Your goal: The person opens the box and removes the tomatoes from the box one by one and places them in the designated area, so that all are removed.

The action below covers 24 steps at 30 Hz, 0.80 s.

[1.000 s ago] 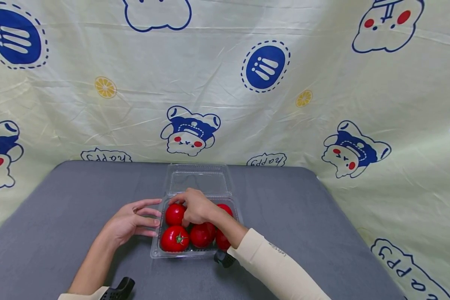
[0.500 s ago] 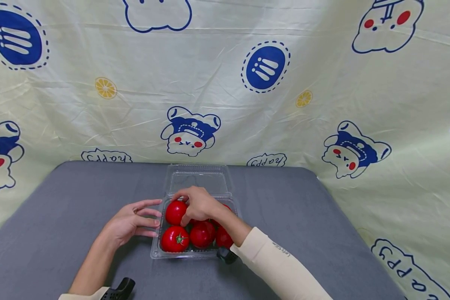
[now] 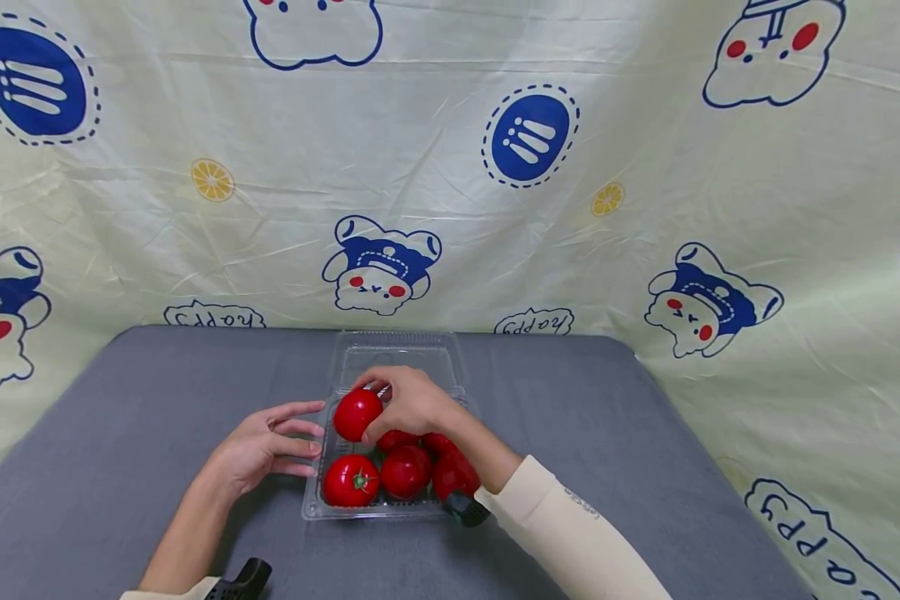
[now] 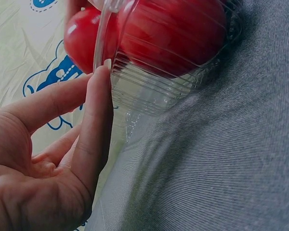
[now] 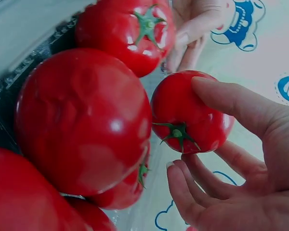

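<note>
My right hand [image 3: 414, 402] pinches a red tomato [image 3: 357, 414] between thumb and fingers, above the back left of a clear plastic container [image 3: 317, 505]. In the right wrist view that tomato [image 5: 188, 111] shows a green stem star, with the thumb on its upper side. Several more tomatoes sit in the container, among them one [image 3: 352, 481] at the front left with its stem showing. Against the container's left wall rest the fairly straight fingertips of my left hand [image 3: 266, 443]. The left wrist view shows a fingertip of the left hand [image 4: 48, 159] right at the rim.
The container's clear lid [image 3: 397, 360] lies folded back toward the far edge of the grey table [image 3: 570, 467]. Behind the table hangs a pale curtain [image 3: 435, 133] printed with cartoon bears. A dark wrist camera [image 3: 467, 508] overlaps the container's front right corner in the head view.
The right hand has lifted the back-left tomato up from its spot and shifted slightly up and right. My left hand has stayed at the container's side.
</note>
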Motion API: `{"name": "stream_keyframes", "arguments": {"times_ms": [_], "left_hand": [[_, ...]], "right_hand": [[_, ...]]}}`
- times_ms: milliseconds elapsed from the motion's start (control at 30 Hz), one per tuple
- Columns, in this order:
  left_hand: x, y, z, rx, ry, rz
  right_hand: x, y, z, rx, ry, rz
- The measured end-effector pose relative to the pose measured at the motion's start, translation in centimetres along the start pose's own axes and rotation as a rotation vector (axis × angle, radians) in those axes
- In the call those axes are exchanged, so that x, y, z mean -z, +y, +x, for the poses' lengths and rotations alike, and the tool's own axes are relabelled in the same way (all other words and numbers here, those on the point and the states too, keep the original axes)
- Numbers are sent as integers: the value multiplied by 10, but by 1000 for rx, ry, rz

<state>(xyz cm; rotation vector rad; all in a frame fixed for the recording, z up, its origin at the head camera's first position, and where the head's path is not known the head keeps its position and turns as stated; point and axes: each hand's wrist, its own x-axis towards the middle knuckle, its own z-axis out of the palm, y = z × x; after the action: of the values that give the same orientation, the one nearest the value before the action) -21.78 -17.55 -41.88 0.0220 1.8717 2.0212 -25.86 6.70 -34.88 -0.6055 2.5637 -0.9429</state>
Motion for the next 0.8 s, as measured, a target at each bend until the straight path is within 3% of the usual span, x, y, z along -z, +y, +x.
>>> {"name": "stream_keyframes", "arguments": {"times_ms": [333, 800], "left_hand": [[-1, 1, 1, 14, 20, 2], [0, -2, 2, -7, 14, 7]], "right_hand": [[17, 10, -22, 41, 83, 150], [32, 32, -58, 15, 268, 339]]}}
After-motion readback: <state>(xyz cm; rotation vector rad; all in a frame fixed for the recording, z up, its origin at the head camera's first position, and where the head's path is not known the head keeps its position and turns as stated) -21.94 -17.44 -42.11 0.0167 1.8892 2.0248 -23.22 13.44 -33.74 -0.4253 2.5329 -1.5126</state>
